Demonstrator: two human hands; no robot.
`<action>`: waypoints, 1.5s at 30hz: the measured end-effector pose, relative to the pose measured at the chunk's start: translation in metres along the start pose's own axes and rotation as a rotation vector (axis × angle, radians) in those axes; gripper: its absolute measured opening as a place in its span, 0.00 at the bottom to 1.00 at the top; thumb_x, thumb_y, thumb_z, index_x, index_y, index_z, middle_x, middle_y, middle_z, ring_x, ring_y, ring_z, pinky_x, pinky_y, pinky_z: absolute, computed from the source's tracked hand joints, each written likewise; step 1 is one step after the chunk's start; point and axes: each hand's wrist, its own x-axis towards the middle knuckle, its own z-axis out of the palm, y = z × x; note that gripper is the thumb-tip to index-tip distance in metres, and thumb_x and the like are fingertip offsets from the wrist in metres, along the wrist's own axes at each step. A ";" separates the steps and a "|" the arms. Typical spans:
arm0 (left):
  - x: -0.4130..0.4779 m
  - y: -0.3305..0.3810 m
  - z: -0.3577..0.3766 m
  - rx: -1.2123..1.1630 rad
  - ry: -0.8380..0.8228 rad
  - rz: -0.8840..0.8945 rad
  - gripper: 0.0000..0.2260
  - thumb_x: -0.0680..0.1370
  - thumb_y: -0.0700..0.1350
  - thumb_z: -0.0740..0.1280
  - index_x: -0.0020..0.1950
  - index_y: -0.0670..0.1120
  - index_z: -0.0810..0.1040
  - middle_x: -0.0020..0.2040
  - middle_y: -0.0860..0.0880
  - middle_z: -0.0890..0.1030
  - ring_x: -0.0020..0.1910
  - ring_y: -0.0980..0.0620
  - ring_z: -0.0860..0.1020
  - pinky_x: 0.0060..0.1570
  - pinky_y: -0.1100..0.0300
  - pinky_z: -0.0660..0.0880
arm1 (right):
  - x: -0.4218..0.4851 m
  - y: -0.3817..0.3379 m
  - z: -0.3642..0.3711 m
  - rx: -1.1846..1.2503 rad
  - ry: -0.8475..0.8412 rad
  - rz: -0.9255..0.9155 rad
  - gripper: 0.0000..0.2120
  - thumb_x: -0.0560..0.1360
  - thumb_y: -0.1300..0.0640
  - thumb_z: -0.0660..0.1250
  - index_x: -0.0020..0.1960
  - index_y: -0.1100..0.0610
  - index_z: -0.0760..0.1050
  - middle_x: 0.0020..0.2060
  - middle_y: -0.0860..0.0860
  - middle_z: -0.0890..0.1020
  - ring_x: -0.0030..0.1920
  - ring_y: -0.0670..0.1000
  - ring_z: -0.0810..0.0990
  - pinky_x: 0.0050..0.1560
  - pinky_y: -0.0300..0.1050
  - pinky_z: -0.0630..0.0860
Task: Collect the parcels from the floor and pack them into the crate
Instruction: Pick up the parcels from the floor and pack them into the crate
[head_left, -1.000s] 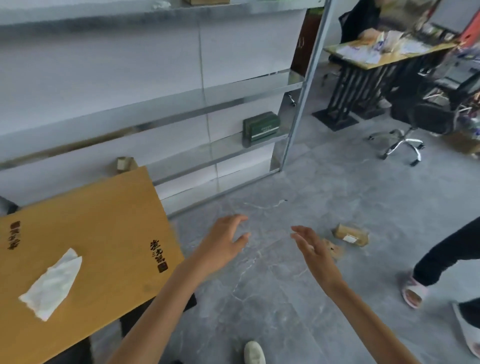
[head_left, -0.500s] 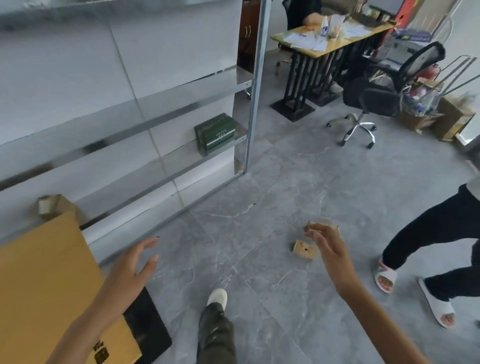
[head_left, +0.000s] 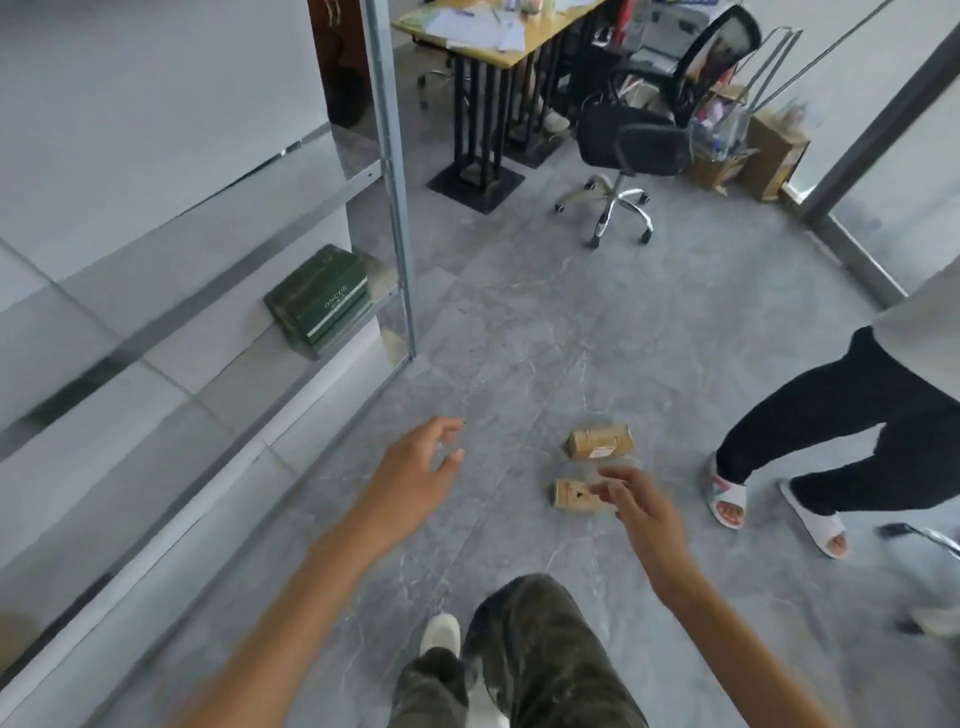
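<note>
Two small brown parcels lie on the grey floor ahead of me. The farther parcel is the larger one with a pale label. The nearer parcel is smaller, and my right hand reaches out just right of it with fingers spread, partly covering its right end. My left hand hovers to the left of both parcels, open and holding nothing. No crate is in view.
A metal shelf unit runs along the left, with a green box on a low shelf. Another person's legs in white sandals stand right of the parcels. A black office chair and a desk stand farther back.
I have stepped forward and turned right; the yellow table has left the view. Both parcels are nearer, and my right hand has come down beside the smaller one.
</note>
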 end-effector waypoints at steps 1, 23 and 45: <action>0.022 0.003 0.009 -0.009 -0.051 0.004 0.13 0.79 0.44 0.63 0.64 0.47 0.73 0.58 0.52 0.77 0.57 0.56 0.75 0.51 0.72 0.63 | 0.012 0.003 0.000 -0.028 0.018 0.014 0.09 0.81 0.60 0.57 0.57 0.56 0.75 0.47 0.50 0.82 0.50 0.49 0.79 0.56 0.46 0.73; 0.338 -0.296 0.243 0.447 -0.807 -0.139 0.11 0.80 0.49 0.56 0.61 0.53 0.70 0.59 0.51 0.76 0.57 0.52 0.74 0.54 0.59 0.70 | 0.384 0.311 0.068 -1.024 -0.423 0.483 0.24 0.77 0.54 0.63 0.71 0.55 0.60 0.63 0.56 0.71 0.62 0.56 0.73 0.59 0.49 0.73; 0.442 -0.452 0.460 0.549 -0.950 0.029 0.11 0.79 0.44 0.57 0.59 0.44 0.73 0.53 0.45 0.79 0.52 0.46 0.76 0.53 0.53 0.73 | 0.524 0.549 0.204 -0.771 -0.199 0.283 0.41 0.60 0.32 0.67 0.62 0.55 0.60 0.53 0.50 0.71 0.50 0.53 0.73 0.52 0.53 0.72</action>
